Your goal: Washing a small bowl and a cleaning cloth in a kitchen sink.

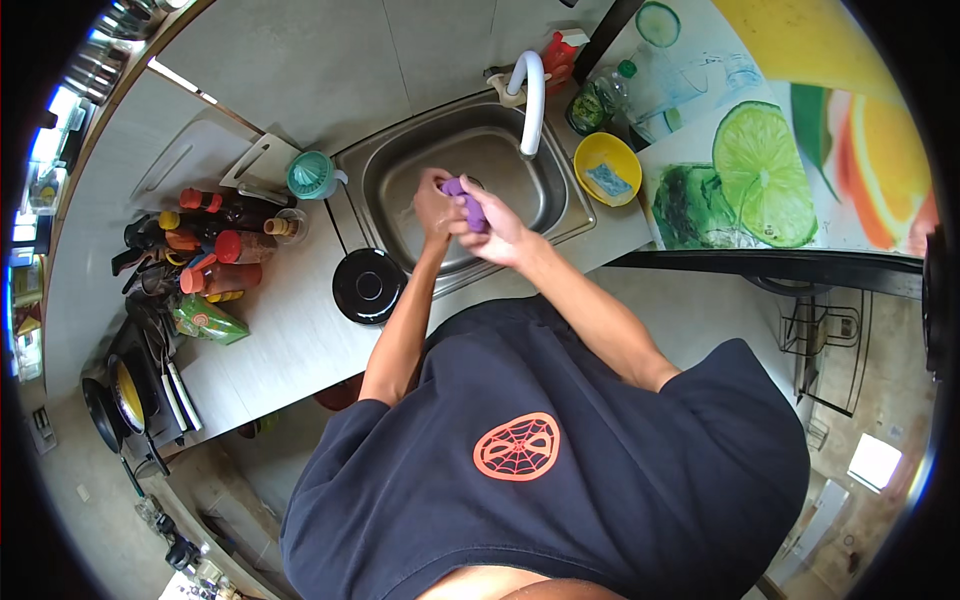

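Note:
Both my hands meet over a stainless steel sink (390,202). My right hand (491,225) is closed around a bunched purple cloth (474,214). My left hand (435,206) presses against the same cloth from the other side and looks wet; its fingers are partly hidden, so its hold on the cloth is unclear. A white curved faucet (533,105) rises at the sink's back right, with its spout over the basin. The sink drain shows only in part behind my hands.
A black round lid or plate (368,286) overlaps the counter by the sink's left edge. A teal citrus juicer (310,175) stands behind it. Right of the sink are a yellow bowl (637,174) with a blue sponge (608,181) and a green-capped bottle (592,105). Bottles crowd the left counter.

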Available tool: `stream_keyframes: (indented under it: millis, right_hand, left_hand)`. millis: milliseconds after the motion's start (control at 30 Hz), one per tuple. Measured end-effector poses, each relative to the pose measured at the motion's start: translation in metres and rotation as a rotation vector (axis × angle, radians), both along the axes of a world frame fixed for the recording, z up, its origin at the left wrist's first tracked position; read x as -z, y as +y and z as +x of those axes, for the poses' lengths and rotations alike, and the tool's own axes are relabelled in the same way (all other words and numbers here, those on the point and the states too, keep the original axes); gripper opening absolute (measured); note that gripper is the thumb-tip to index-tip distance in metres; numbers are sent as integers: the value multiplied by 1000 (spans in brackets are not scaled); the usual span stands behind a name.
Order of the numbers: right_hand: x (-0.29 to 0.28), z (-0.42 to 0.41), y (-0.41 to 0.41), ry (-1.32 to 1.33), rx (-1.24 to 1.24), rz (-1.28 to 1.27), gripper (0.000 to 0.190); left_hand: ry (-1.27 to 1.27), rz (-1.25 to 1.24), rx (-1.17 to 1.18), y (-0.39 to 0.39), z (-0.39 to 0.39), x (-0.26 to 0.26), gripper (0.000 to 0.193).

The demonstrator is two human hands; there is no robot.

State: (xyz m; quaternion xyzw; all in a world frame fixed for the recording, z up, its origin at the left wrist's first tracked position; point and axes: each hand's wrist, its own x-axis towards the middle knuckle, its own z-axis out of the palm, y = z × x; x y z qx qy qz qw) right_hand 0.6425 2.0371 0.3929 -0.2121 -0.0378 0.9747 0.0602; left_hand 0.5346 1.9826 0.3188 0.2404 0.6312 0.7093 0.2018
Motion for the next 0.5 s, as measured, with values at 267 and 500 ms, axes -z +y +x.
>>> stream_keyframes:
  millis: [267, 500]
  right_hand:
    - [20, 75, 10, -528, -236, 968, 40]
    - [42, 103, -1, -463, -327, 1721, 45]
  left_hand:
    - [-481, -321, 458, -37, -3, -7, 25]
    - [-927, -196, 727, -45, 28, -14, 37]
